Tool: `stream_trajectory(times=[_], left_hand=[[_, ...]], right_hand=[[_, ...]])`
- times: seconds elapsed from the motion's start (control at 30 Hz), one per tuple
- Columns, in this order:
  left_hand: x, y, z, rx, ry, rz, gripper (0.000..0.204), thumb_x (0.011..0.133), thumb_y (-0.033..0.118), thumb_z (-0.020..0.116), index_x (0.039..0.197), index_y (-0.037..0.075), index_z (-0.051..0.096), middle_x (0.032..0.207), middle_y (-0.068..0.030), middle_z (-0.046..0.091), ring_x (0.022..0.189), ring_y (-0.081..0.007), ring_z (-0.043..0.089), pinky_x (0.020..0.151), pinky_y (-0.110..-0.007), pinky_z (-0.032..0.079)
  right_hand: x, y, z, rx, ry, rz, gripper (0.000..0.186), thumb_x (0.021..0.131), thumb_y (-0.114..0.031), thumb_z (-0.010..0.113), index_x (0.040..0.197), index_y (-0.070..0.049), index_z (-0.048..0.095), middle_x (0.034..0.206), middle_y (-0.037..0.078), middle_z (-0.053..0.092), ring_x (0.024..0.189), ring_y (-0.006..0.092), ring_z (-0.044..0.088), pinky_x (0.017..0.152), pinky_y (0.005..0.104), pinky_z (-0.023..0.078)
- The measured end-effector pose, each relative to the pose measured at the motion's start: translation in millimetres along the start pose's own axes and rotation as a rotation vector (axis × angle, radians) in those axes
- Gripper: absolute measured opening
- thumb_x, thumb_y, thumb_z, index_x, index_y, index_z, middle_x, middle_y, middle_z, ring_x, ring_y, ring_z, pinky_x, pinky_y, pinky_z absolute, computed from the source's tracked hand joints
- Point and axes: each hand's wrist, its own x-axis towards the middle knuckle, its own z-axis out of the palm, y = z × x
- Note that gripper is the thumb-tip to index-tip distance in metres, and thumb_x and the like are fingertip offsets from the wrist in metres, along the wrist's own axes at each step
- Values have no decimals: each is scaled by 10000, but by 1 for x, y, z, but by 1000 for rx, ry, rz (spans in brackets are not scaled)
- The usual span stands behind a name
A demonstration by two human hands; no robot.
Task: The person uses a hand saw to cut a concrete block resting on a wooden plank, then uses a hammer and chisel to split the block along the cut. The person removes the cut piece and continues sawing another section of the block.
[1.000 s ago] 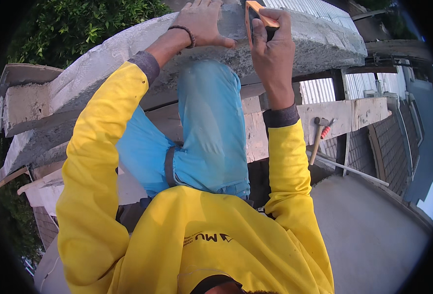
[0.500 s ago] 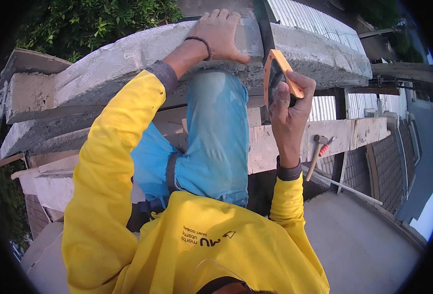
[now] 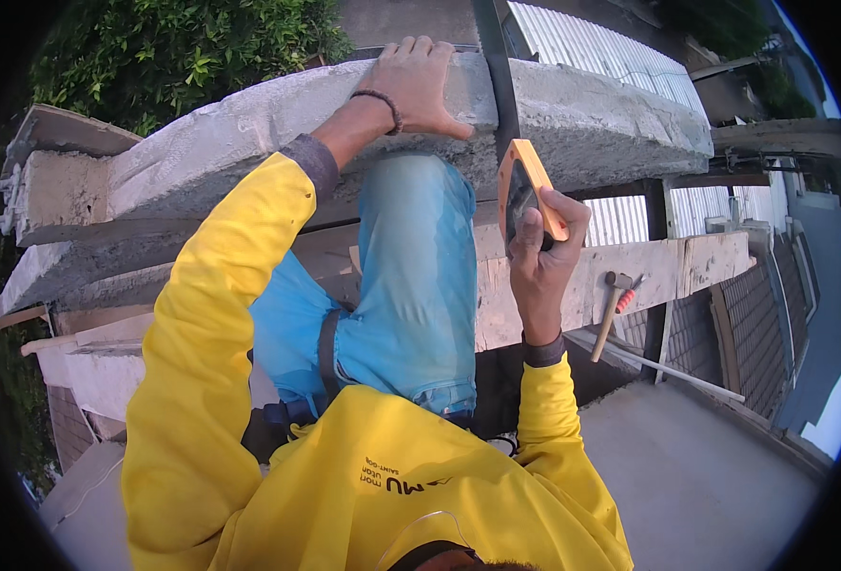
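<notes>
My right hand [image 3: 546,257] is wrapped round the orange and black handle of a hand saw [image 3: 527,186]. The saw's dark blade, seen nearly edge-on, runs away from me across a rough grey concrete beam [image 3: 221,124]. Left of the blade, my left hand [image 3: 413,86] lies on the beam's top with its fingers stretched toward the far edge and its thumb out to the side. My knee, in blue trousers [image 3: 411,257], is against the beam's near side. The blade's far end runs out of the picture.
A hammer [image 3: 613,309] and a red-handled tool [image 3: 627,300] lie on a pale lower beam [image 3: 649,271] to the right. More concrete beams [image 3: 68,266] are at left. Leafy branches [image 3: 192,57] grow beyond, and a corrugated sheet [image 3: 611,62] stands far right.
My right hand has drawn the saw back toward me and slightly left. My left hand still rests on the beam.
</notes>
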Motion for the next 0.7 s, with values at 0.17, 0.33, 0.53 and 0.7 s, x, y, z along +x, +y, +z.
stream_trajectory(times=[0.17, 0.33, 0.53, 0.7], left_hand=[[-4, 2, 5, -47, 64, -27, 1135, 627, 700, 841, 1486, 45, 494, 1407, -218, 567, 1349, -384, 532, 1141, -493, 433], [-4, -1, 3, -50, 60, -22, 1125, 626, 691, 840, 1483, 49, 498, 1409, -218, 567, 1349, -386, 528, 1142, -490, 430], [-8, -4, 2, -90, 77, 6, 1106, 634, 680, 832, 1459, 16, 514, 1367, -223, 579, 1322, -383, 538, 1128, -477, 433], [-5, 0, 3, -65, 80, 15, 1113, 629, 680, 835, 1427, -33, 527, 1325, -221, 592, 1293, -371, 550, 1105, -469, 442]], right_hand=[[20, 73, 13, 49, -34, 56, 338, 1087, -348, 626, 1218, -40, 576, 1087, 134, 682, 976, 200, 669, 877, 336, 529], [37, 61, 14, 1, 1, -37, 321, 1083, -359, 634, 1084, -40, 601, 920, 87, 654, 841, 150, 636, 751, 291, 493], [-65, 14, -27, -63, 22, -31, 216, 1108, -240, 587, 1017, -58, 515, 622, -8, 496, 502, 30, 472, 461, 199, 360], [-160, -25, -78, -68, 56, 160, 233, 1105, -208, 580, 975, -70, 445, 564, -3, 464, 461, 20, 433, 454, 189, 331]])
